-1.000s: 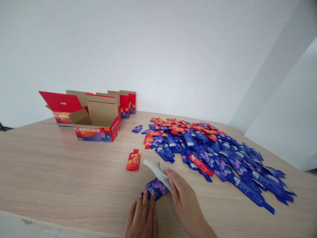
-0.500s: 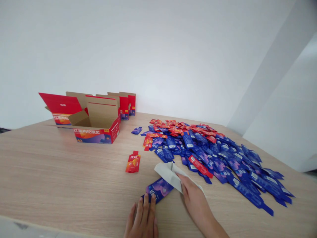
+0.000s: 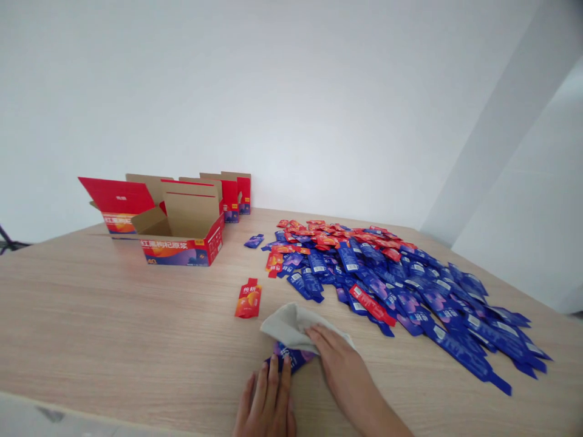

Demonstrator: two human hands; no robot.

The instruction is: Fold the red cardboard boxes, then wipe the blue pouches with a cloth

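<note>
My left hand rests on the table with its fingertips pressing the near end of a blue foil sachet. My right hand holds a beige cloth over that sachet, hiding most of it. Just beyond the cloth lies a red-orange sachet, apart from both hands. To the right of my right hand spreads a large heap of blue and red sachets, with red ones mostly at its far end.
Several open red-and-cardboard cartons stand at the far left of the light wood table. A lone blue sachet lies between them and the heap. White walls rise behind the table.
My right hand has moved left with the cloth, which now covers most of the blue sachet. My left hand stays on the sachet.
</note>
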